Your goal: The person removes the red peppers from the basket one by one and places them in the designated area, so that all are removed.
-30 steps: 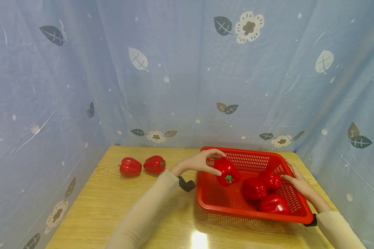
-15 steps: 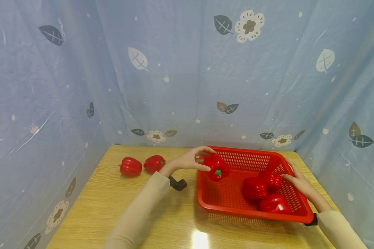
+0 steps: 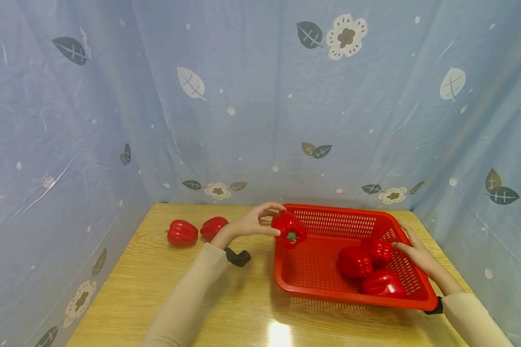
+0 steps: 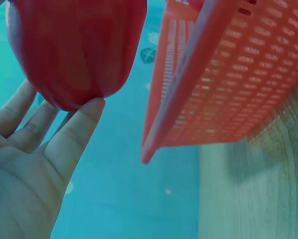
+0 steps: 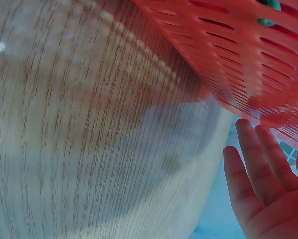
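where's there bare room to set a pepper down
Bare table lies in front of the two loose peppers, beside the left sleeve. The basket floor is bare left of its three peppers. Crowded: the basket's right end, with those peppers and the right hand at its rim.

There are six red peppers [image 3: 182, 233] in all: two on the one table [image 3: 126, 289], one in the left hand [image 3: 251, 222] and three in the basket [image 3: 310, 270] (the only basket here). Hands number two, counting the right hand [image 3: 418, 255]; sleeves [image 3: 188, 294] number two, black wristbands [image 3: 238, 258] two.
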A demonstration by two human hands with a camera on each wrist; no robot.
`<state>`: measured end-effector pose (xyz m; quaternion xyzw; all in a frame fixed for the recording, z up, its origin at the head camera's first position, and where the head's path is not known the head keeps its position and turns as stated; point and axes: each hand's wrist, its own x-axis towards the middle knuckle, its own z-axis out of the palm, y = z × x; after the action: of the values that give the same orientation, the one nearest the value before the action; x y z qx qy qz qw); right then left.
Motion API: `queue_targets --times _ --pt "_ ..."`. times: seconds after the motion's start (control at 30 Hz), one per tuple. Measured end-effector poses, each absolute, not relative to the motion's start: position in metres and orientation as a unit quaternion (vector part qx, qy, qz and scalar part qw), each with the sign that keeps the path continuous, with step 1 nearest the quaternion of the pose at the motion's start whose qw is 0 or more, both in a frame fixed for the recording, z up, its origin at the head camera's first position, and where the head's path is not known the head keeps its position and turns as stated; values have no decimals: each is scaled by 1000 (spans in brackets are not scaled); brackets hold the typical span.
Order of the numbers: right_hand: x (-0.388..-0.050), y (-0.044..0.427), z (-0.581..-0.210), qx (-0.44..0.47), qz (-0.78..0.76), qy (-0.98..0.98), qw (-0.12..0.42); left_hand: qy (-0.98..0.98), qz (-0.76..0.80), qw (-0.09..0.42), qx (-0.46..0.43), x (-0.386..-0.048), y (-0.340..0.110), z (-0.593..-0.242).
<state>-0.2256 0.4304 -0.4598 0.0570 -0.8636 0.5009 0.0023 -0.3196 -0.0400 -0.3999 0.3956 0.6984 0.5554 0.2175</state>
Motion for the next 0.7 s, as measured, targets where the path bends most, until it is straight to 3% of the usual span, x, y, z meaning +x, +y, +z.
queue_targets --times 0.7 --pt "-226 430 -461 59 485 -873 13 697 604 213 322 -315 -85 -415"
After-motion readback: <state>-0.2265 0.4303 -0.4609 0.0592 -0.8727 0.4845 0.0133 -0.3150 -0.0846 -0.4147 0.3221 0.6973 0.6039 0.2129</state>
